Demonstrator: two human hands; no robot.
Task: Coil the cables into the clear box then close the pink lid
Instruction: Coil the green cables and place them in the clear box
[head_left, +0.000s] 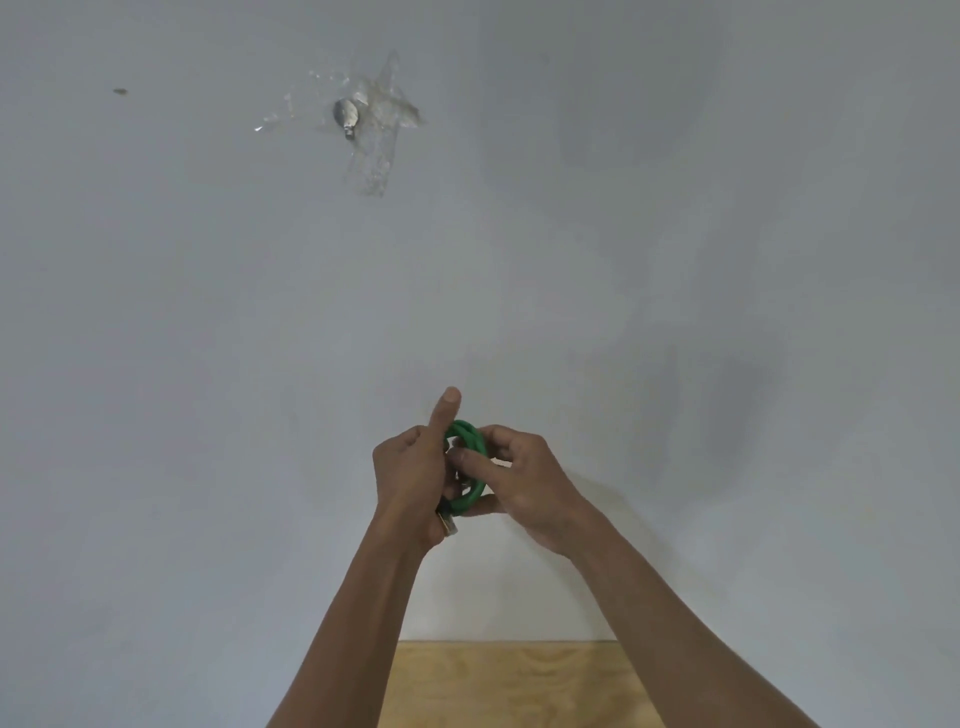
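Observation:
A green cable (470, 441) is wound into a small tight coil and held up in front of a pale wall. My left hand (410, 473) grips the coil's left side, thumb pointing up, with a metal plug end (448, 524) sticking out below the palm. My right hand (524, 480) pinches the coil's right side, one finger laid across the loops. Neither the clear box nor the pink lid is in view.
A light wooden tabletop (514, 680) shows only as a strip at the bottom, between my forearms. High on the grey-white wall (675, 208), a small metal piece (345, 115) is stuck under crossed clear tape. A dark speck (120, 91) sits far left.

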